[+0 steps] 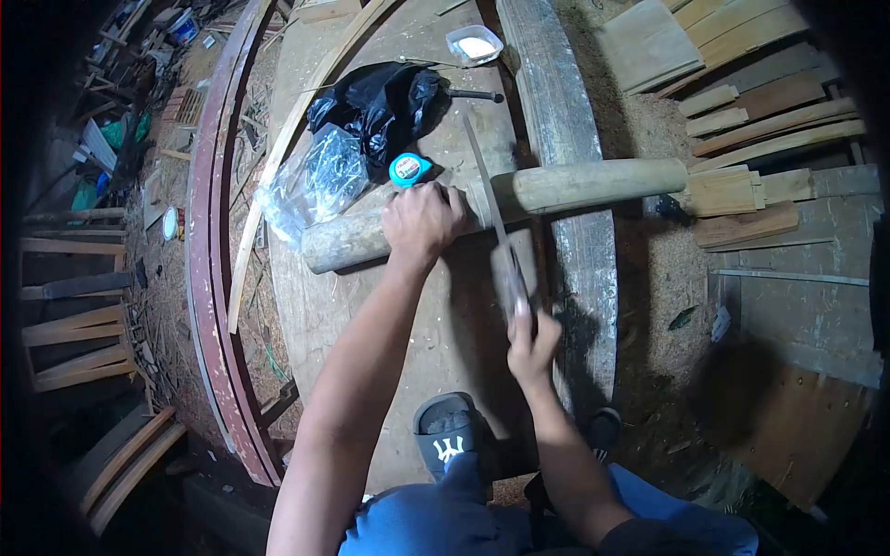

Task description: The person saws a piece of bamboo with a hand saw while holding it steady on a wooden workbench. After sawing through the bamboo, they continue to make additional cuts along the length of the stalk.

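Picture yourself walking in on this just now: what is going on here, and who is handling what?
A person is bent over a round wooden pole that lies across a big wooden surface. The left hand presses down on the pole. The right hand grips the handle of a handsaw, whose blade lies across the pole. A teal tape measure, a black bag and a clear plastic bag lie just beyond the pole.

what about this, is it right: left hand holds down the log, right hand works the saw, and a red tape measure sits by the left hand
Not quite. The head view shows the tape measure is turquoise, not red. The rest stands: the left hand holds down the log, and the right hand works the saw.
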Demonstrator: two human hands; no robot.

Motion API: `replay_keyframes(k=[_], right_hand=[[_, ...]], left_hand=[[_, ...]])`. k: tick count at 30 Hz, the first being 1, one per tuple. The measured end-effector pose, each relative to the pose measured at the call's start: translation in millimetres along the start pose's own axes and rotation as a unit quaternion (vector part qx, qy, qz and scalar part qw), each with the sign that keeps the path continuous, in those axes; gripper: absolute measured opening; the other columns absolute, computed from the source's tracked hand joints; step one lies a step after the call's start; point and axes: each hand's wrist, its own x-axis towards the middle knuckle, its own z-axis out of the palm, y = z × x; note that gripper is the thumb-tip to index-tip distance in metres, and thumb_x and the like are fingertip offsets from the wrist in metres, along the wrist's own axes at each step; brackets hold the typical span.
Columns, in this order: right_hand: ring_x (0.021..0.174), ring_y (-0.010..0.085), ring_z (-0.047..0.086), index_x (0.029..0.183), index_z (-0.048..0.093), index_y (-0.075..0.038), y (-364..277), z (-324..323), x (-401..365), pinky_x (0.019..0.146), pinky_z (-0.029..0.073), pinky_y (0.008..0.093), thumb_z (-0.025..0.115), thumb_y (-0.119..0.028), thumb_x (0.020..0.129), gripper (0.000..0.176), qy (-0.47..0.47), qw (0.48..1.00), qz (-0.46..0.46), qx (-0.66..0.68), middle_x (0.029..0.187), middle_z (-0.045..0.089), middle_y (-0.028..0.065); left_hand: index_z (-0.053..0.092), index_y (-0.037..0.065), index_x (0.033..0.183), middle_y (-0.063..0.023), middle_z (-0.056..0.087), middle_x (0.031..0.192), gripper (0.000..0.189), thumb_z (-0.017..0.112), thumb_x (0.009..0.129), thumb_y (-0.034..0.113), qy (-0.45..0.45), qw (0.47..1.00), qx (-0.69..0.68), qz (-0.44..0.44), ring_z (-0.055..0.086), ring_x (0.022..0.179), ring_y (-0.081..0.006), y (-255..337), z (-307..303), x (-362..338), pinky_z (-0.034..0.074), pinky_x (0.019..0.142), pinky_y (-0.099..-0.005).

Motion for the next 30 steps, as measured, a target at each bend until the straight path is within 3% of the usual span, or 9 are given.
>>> replay_keyframes(k=[2,10,14,16,22,23,24,26,30], right_hand=[[0.047,0.0127,0.047,0.063,0.05,-0.004,21,-18,-46,0.047,0.032,0.0318,0.056,-0.024,0.106,0.048,-0.01,1.0,0.001,-0.01,0.053,0.048,0.0024],[0.047,0.0113,0.046,0.062,0.051,-0.002,-10,8,-6,0.047,0.031,0.0332,0.056,-0.027,0.107,0.052,0.012,0.999,0.04,-0.021,0.052,0.048,0.0009],[0.048,0.0144,0.05,0.064,0.054,-0.002,-6,-19,-29,0.047,0.033,0.0354,0.06,-0.022,0.104,0.045,-0.007,0.998,0.044,0.039,0.052,0.048,0.0073],[0.049,0.0064,0.043,0.063,0.047,-0.004,12,-23,-51,0.047,0.026,0.0285,0.055,-0.023,0.107,0.048,-0.01,0.998,0.035,0.048,0.055,0.047,-0.0034],[0.045,0.0144,0.045,0.066,0.052,-0.001,-23,27,33,0.047,0.03,0.0361,0.059,-0.024,0.104,0.046,0.022,0.999,0.001,-0.025,0.052,0.049,0.0026],[0.045,0.0164,0.045,0.067,0.054,-0.001,-19,27,32,0.047,0.031,0.0368,0.06,-0.024,0.103,0.043,0.009,0.999,-0.034,-0.034,0.052,0.05,0.005],[0.046,0.0133,0.044,0.066,0.052,-0.002,-26,21,28,0.048,0.03,0.0346,0.059,-0.025,0.105,0.045,0.005,1.0,0.0,0.002,0.052,0.049,0.0016],[0.05,0.0127,0.044,0.068,0.054,0.0,-2,-8,3,0.049,0.032,0.0359,0.06,-0.024,0.104,0.044,-0.026,0.997,0.056,0.045,0.054,0.048,0.0065],[0.047,0.0157,0.043,0.064,0.053,0.0,11,-25,-32,0.048,0.029,0.0385,0.06,-0.023,0.104,0.047,-0.021,0.997,0.065,0.035,0.051,0.045,0.0086]], left_hand=[[0.078,0.005,0.081,-0.0241,0.074,0.083,0.042,0.055,0.093,0.039,-0.005,1.0,-0.003,0.004,0.073,0.079,-0.0433,3,-3,0,0.059,0.077,-0.0519],[0.078,0.004,0.079,-0.0235,0.074,0.082,0.043,0.057,0.091,0.039,-0.007,1.0,-0.005,-0.005,0.074,0.077,-0.0421,0,1,3,0.059,0.077,-0.0513],[0.079,0.004,0.079,-0.0226,0.074,0.081,0.041,0.058,0.091,0.038,0.013,1.0,0.006,-0.005,0.074,0.076,-0.0415,-1,5,3,0.06,0.074,-0.0497],[0.079,0.005,0.082,-0.0243,0.074,0.083,0.041,0.057,0.092,0.038,0.003,1.0,0.004,-0.003,0.073,0.078,-0.0431,-1,3,5,0.059,0.075,-0.0515],[0.078,0.005,0.078,-0.0228,0.074,0.081,0.038,0.06,0.09,0.036,0.027,1.0,-0.01,0.012,0.074,0.078,-0.0414,0,5,-4,0.059,0.078,-0.0502],[0.078,0.005,0.077,-0.0227,0.074,0.081,0.037,0.06,0.089,0.035,0.027,1.0,-0.007,-0.003,0.074,0.077,-0.0406,2,3,0,0.059,0.078,-0.0502],[0.078,0.005,0.077,-0.0227,0.074,0.081,0.037,0.06,0.089,0.035,0.027,1.0,-0.007,-0.007,0.074,0.077,-0.0406,1,2,-1,0.059,0.078,-0.0502],[0.078,0.006,0.077,-0.023,0.074,0.081,0.037,0.059,0.09,0.036,0.024,1.0,0.011,0.001,0.074,0.077,-0.0406,2,1,-1,0.059,0.078,-0.0497],[0.078,0.005,0.077,-0.0235,0.074,0.083,0.038,0.058,0.09,0.036,0.027,1.0,-0.006,0.007,0.074,0.076,-0.0406,-1,3,-4,0.059,0.078,-0.0498]])
